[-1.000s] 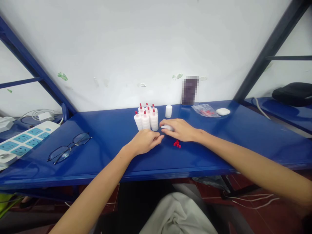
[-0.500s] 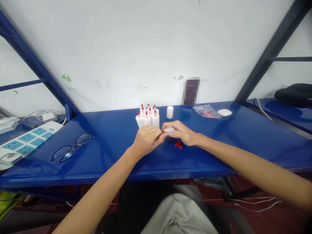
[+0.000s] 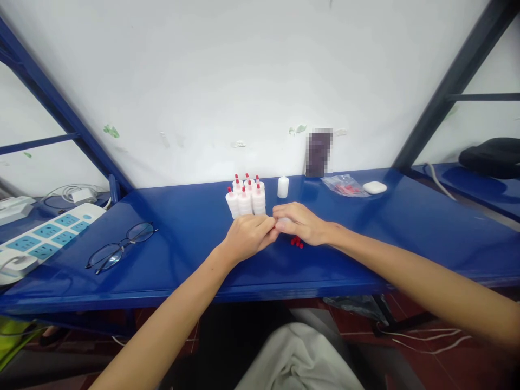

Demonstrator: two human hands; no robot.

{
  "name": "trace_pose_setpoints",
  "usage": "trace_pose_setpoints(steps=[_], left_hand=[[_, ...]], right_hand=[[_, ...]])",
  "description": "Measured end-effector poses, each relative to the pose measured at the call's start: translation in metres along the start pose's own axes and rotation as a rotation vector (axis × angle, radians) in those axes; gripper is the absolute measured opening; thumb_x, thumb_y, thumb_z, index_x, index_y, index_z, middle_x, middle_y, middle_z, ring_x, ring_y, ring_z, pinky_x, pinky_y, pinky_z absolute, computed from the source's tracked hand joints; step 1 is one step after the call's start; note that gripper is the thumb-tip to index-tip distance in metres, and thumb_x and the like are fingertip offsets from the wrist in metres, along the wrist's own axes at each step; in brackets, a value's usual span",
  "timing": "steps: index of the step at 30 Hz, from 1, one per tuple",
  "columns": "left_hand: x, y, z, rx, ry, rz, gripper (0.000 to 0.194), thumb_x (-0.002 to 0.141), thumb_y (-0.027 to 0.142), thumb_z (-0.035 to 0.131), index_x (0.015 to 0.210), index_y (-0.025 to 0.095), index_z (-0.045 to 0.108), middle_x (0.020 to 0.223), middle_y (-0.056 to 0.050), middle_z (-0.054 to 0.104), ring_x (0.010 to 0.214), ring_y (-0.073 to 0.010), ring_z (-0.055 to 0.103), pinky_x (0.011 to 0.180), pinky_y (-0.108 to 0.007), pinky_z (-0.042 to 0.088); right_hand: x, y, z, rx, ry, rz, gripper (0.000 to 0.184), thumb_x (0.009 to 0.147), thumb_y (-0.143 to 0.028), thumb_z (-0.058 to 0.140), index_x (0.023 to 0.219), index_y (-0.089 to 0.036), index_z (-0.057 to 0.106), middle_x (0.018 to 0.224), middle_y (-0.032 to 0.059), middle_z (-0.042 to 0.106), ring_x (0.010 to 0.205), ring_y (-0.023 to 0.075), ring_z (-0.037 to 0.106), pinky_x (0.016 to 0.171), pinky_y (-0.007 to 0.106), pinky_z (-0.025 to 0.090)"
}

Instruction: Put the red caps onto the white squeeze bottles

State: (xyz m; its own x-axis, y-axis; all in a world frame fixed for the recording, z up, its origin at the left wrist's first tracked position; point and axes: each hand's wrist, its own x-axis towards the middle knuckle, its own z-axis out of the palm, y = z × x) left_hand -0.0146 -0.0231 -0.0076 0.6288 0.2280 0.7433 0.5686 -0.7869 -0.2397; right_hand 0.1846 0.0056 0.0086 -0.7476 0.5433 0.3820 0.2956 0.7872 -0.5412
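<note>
Over the front middle of the desk, my left hand [image 3: 249, 234] and my right hand [image 3: 301, 223] meet at the fingertips. Part of a small white squeeze bottle [image 3: 285, 220] shows between the fingers of my right hand, which is closed around it. The closed fingers of my left hand pinch a red cap at the bottle's tip; the fingers now hide it almost wholly. Just behind my left hand stands a group of white squeeze bottles [image 3: 245, 203] with red tips. Several loose red caps [image 3: 297, 242] lie below my right hand.
One white bottle without a red tip [image 3: 283, 187] stands apart at the back. A clear bag with red pieces [image 3: 346, 186], a white rounded object [image 3: 374, 187] and a blurred dark panel [image 3: 319, 153] are at back right. Glasses [image 3: 106, 255] and a power strip [image 3: 52, 233] lie left.
My hands have drawn closer together, the left moving slightly right. The red cap and the bottle's tip, visible before, are now covered by my fingers.
</note>
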Motion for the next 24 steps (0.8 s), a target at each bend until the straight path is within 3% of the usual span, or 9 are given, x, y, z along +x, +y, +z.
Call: trace_pose_setpoints(steps=[8, 13, 24], left_hand=[[-0.0030, -0.0014, 0.0006, -0.046, -0.156, 0.030, 0.035, 0.103, 0.031, 0.036, 0.075, 0.018, 0.051, 0.061, 0.002, 0.060, 0.051, -0.0117, 0.055, 0.049, -0.026, 0.034], [-0.0036, -0.0015, 0.0015, -0.055, -0.184, 0.028, 0.035, 0.104, 0.031, 0.036, 0.076, 0.018, 0.052, 0.063, 0.001, 0.061, 0.051, -0.0126, 0.056, 0.050, -0.027, 0.034], [-0.0049, 0.0001, 0.0039, -0.140, -0.185, -0.026, 0.039, 0.104, 0.033, 0.035, 0.072, 0.018, 0.050, 0.062, 0.001, 0.061, 0.052, -0.0114, 0.055, 0.050, -0.025, 0.034]], right_hand=[[-0.0012, -0.0024, -0.0050, -0.131, -0.126, 0.072, 0.055, 0.091, -0.063, 0.042, 0.062, -0.018, 0.051, 0.054, -0.0038, 0.043, 0.053, 0.0100, 0.035, 0.058, 0.026, 0.024], [-0.0021, -0.0019, -0.0050, -0.214, -0.122, 0.062, 0.049, 0.092, -0.058, 0.045, 0.063, -0.018, 0.051, 0.055, -0.0038, 0.045, 0.053, 0.0098, 0.035, 0.058, 0.026, 0.023], [-0.0011, -0.0087, -0.0033, -0.172, -0.092, 0.029, 0.049, 0.093, -0.056, 0.041, 0.061, -0.019, 0.043, 0.052, -0.0033, 0.044, 0.051, 0.0098, 0.036, 0.056, 0.026, 0.024]])
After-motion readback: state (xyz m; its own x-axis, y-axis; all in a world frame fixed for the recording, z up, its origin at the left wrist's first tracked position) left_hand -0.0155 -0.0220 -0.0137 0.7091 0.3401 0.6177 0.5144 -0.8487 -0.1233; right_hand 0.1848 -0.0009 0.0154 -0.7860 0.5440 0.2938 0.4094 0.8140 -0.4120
